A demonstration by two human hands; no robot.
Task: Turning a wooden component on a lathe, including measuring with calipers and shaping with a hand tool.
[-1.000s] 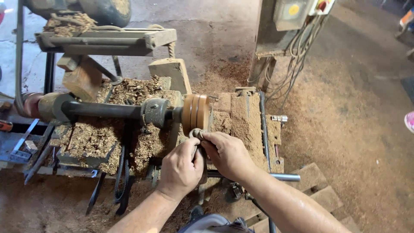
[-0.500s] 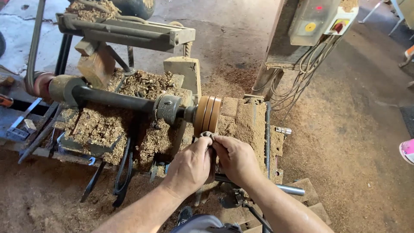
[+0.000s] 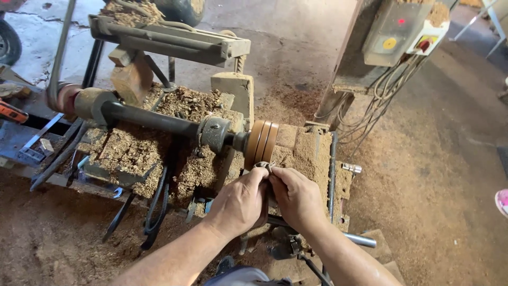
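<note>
A brown grooved wooden disc (image 3: 262, 142) is mounted on the end of a dark lathe spindle (image 3: 159, 121). Just below the disc, my left hand (image 3: 241, 204) and my right hand (image 3: 296, 197) are pressed together, both pinching a small grey metal piece (image 3: 263, 166) between the fingertips. That piece sits right under the disc's rim; whether it touches the wood I cannot tell. Both forearms reach in from the bottom of the view.
The lathe bed (image 3: 317, 159) is heaped with wood shavings (image 3: 137, 148). Several turning tools (image 3: 153, 209) hang off its front. A switch box (image 3: 402, 29) with dangling cables stands at the upper right. Sawdust covers the floor (image 3: 423, 212).
The camera has drifted, shifting the lathe right and down in view. Both hands stay together under the disc, holding the small metal piece as before.
</note>
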